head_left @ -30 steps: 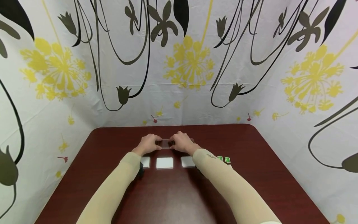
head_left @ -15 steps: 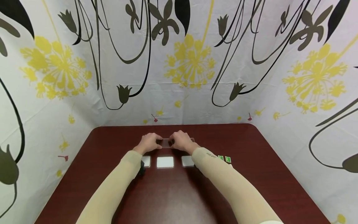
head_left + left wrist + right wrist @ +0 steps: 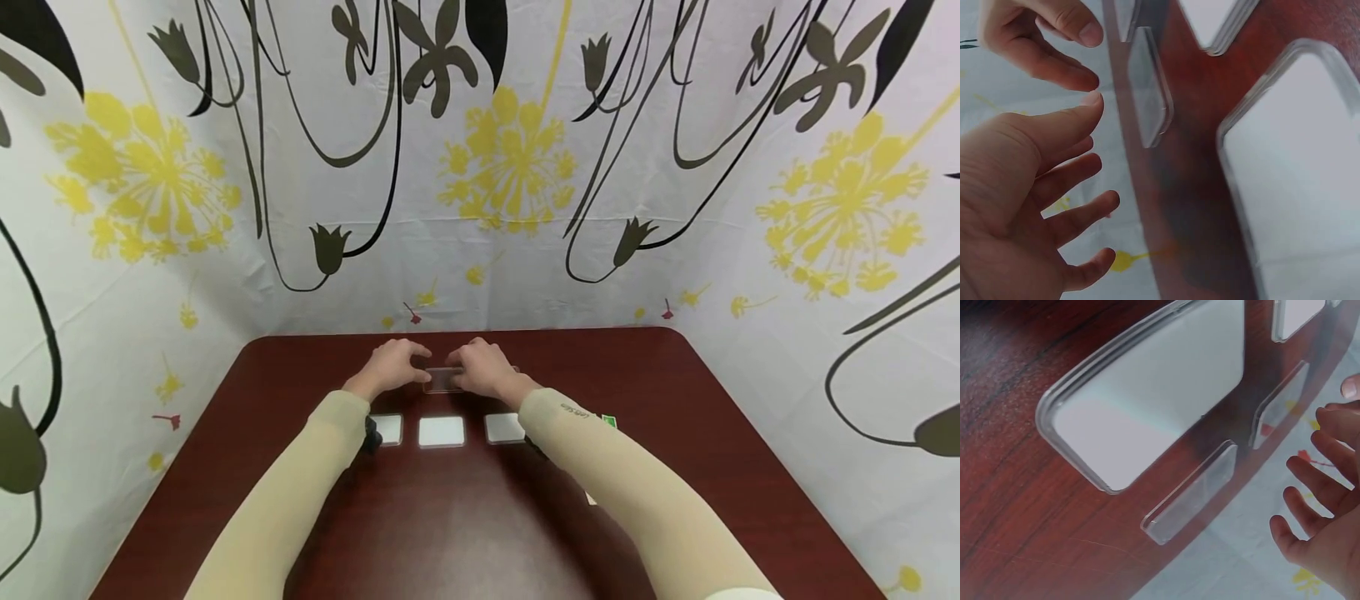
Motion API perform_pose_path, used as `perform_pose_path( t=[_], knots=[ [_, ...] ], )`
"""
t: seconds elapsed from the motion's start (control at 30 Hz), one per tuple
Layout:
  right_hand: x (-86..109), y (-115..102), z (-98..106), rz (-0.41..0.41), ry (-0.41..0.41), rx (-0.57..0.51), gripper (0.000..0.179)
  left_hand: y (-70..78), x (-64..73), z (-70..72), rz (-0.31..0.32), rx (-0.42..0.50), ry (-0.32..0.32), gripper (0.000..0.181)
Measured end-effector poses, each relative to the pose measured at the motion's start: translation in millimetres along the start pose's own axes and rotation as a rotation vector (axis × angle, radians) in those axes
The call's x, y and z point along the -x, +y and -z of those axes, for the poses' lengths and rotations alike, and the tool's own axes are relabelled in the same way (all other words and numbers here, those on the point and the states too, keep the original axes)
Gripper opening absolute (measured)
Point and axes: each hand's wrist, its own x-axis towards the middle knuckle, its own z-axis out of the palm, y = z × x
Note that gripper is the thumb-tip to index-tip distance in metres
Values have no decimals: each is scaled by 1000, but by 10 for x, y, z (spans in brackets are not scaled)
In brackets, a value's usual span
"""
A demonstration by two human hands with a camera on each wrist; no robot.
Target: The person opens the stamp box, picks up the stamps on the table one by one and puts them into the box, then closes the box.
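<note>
A flat clear plastic lid (image 3: 441, 381) lies near the far side of the table, between my two hands. Just left of it, my left hand (image 3: 392, 363) has its fingers spread and holds nothing. My right hand (image 3: 483, 367) is over the lid's right end in the head view, fingers loosely bent and nothing between them. A second clear lid (image 3: 1191, 494) lies to the right, mostly hidden behind my right hand in the head view. Nearer me are three clear cases with white faces in a row: left (image 3: 388, 429), middle (image 3: 441, 432) and right (image 3: 504, 427).
A small green-edged card (image 3: 609, 421) shows past my right sleeve (image 3: 600, 450), which hides what lies beside it. The dark red table (image 3: 442, 525) has rounded far corners. Behind it hangs a flower-patterned cloth (image 3: 487, 275).
Both hands had their fingertips at the clear lid; they have now let go and lifted. The left hand moved slightly left, its fingers opening. My right sleeve now covers more of the green-edged cards.
</note>
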Motion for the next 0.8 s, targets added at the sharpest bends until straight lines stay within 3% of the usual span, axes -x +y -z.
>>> perform_pose_path(
  t=[0.43, 0.8],
  knots=[
    [118, -243, 164, 78, 42, 7, 33, 76, 286, 233, -34, -92, 6, 49],
    [238, -432, 153, 214, 110, 32, 27, -42, 602, 293, -40, -147, 37, 47]
  ],
)
